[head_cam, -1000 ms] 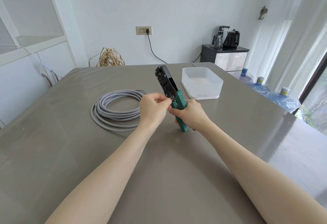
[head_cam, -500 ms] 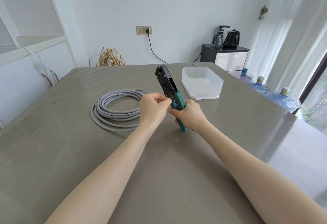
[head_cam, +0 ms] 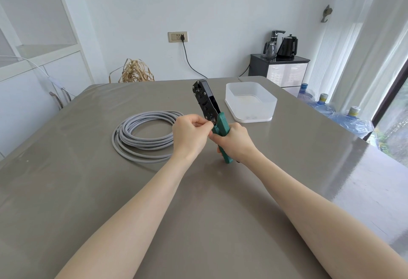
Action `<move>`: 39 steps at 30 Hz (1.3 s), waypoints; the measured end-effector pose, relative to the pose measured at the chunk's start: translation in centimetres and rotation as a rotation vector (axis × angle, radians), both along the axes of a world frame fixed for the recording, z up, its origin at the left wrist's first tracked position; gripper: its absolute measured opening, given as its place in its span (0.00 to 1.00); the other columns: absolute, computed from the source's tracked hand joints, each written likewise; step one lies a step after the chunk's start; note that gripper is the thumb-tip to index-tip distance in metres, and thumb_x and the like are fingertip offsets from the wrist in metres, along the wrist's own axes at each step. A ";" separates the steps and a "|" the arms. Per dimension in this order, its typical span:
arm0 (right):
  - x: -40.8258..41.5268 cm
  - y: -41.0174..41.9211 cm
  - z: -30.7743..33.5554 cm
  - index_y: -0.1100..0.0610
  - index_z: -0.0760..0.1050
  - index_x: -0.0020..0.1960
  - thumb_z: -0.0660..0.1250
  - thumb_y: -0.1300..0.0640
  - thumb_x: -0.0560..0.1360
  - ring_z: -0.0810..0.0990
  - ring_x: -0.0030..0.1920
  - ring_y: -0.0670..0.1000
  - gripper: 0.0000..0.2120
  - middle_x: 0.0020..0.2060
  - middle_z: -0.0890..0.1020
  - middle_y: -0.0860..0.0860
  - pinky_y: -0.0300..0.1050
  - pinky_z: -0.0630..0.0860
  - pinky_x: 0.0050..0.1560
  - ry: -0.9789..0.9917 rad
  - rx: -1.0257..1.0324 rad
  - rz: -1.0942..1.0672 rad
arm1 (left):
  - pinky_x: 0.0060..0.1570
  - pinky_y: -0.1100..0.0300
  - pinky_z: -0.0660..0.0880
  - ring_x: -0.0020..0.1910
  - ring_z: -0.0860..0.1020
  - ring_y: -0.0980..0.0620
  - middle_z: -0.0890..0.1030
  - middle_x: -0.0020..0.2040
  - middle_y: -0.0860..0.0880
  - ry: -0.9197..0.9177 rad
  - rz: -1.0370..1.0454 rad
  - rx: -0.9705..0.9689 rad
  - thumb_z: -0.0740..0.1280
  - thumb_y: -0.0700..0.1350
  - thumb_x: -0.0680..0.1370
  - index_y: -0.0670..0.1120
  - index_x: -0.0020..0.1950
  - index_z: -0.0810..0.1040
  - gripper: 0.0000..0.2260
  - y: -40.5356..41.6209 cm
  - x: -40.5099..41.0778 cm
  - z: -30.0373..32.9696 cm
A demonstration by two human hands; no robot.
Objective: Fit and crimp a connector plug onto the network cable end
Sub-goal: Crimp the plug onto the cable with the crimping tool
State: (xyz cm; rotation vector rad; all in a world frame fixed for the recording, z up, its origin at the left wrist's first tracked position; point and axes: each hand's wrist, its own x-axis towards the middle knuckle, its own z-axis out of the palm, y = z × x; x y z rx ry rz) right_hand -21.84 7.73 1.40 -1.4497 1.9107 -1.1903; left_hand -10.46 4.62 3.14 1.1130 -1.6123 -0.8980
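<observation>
A black crimping tool with green handles (head_cam: 206,104) stands tilted, its head up and away from me. My right hand (head_cam: 234,140) is wrapped around the green handles. My left hand (head_cam: 189,135) pinches something small against the tool's jaw just above the handles; the cable end and the plug are hidden by my fingers. A coil of grey network cable (head_cam: 143,136) lies flat on the table to the left of my hands.
A translucent white plastic tub (head_cam: 251,102) stands behind and to the right of the tool. The grey table (head_cam: 198,212) ends close on the right; water bottles (head_cam: 351,117) stand on the floor beyond that edge.
Almost nothing has moved: both hands keep their hold at the tool, which stays tilted the same way.
</observation>
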 end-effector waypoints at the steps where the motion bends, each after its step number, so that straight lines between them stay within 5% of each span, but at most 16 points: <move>1: 0.0 0.0 0.0 0.57 0.70 0.32 0.67 0.52 0.74 0.74 0.22 0.48 0.15 0.24 0.77 0.52 0.31 0.70 0.20 -0.002 -0.001 0.000 | 0.31 0.70 0.71 0.27 0.75 0.60 0.80 0.27 0.52 0.001 0.002 -0.002 0.67 0.39 0.69 0.48 0.30 0.78 0.09 0.0 0.0 0.0; 8: 0.2 0.0 0.1 0.57 0.70 0.32 0.67 0.53 0.74 0.73 0.23 0.49 0.15 0.24 0.77 0.52 0.33 0.69 0.19 -0.005 0.005 0.006 | 0.28 0.75 0.69 0.28 0.75 0.60 0.80 0.27 0.52 0.003 0.008 -0.006 0.67 0.39 0.69 0.48 0.30 0.78 0.09 0.0 0.0 -0.1; 15: 0.2 0.0 0.2 0.58 0.70 0.34 0.66 0.53 0.74 0.72 0.21 0.47 0.14 0.25 0.76 0.53 0.31 0.62 0.15 -0.002 0.028 -0.008 | 0.33 0.67 0.71 0.29 0.75 0.58 0.80 0.28 0.51 0.004 0.010 -0.002 0.67 0.38 0.69 0.48 0.30 0.78 0.09 0.0 -0.1 -0.1; 19: 0.3 0.0 0.3 0.60 0.71 0.36 0.65 0.55 0.74 0.71 0.19 0.45 0.11 0.26 0.76 0.54 0.30 0.62 0.15 0.000 0.046 -0.017 | 0.28 0.74 0.69 0.27 0.75 0.61 0.80 0.27 0.53 0.004 0.018 -0.014 0.67 0.39 0.69 0.49 0.29 0.78 0.10 -0.1 -0.1 -0.2; 39: 0.3 -0.2 0.1 0.62 0.73 0.38 0.65 0.57 0.73 0.72 0.21 0.48 0.09 0.26 0.77 0.55 0.31 0.67 0.19 0.010 0.036 -0.030 | 0.25 0.75 0.66 0.23 0.72 0.63 0.77 0.22 0.56 0.037 0.001 0.005 0.67 0.38 0.70 0.49 0.28 0.77 0.11 -0.3 0.0 -0.5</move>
